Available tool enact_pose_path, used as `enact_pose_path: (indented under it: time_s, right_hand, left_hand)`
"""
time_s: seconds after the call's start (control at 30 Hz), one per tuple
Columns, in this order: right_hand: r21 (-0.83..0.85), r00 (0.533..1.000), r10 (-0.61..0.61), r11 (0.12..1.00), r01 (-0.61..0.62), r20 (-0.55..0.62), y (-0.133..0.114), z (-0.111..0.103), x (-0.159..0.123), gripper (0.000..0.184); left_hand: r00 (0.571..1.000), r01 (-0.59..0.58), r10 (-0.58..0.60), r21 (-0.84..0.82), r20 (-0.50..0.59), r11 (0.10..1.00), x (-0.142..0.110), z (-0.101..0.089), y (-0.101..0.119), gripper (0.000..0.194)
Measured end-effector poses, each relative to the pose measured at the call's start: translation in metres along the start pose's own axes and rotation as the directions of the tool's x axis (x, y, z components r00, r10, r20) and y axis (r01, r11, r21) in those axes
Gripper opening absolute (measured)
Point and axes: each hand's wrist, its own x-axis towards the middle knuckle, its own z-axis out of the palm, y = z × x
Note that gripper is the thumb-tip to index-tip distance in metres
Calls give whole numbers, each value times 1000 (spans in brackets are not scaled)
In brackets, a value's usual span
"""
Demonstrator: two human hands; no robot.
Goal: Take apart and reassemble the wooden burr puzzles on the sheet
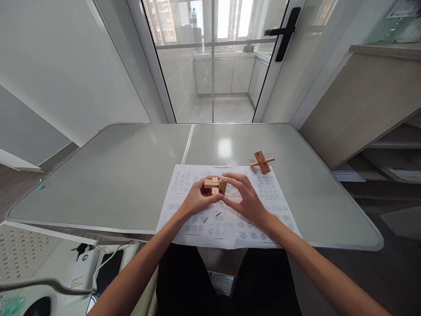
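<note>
Both my hands meet over a printed instruction sheet [230, 224] on the grey table [125, 175]. Between them is a small wooden block puzzle [214, 184] made of interlocked light bars. My left hand [197, 198] pinches the puzzle from its left side, fingers curled round it. My right hand [245, 196] grips the right side, thumb below and fingers over the top. A second wooden puzzle [262, 161], a cross of a flat piece and a thin stick, lies apart on the table beyond the sheet's right corner.
A glass door [213, 61] with a black handle [284, 30] stands behind the table. Wooden shelving [371, 109] runs along the right. At lower left are a white device [82, 267], a cable and a dark phone [108, 272].
</note>
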Motion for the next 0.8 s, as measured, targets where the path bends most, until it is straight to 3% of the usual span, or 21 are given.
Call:
enact_pose_path:
  time_s: [0.1,0.23,0.47,0.67,0.8]
  right_hand:
    - [-20,992,128,992,-128,-11,3,2,-3,64]
    - [80,952,268,956,-282,149,4,5,-5,69]
    - [354,880,361,815,-458,307,-2,2,-1,72]
    - [494,840,371,684,-536,396,5,-3,3,53]
    - [570,823,390,594,-568,413,8,-3,6,52]
  left_hand:
    - [1000,-13,14,13,-26,1000,-1,2,3,60]
    - [998,-8,13,85,-63,996,-2,5,7,66]
    - [996,-17,25,93,-82,995,-2,8,6,70]
    - [994,-31,45,128,-104,991,-2,9,7,68]
    - [996,-25,38,162,-81,986,-3,10,9,68]
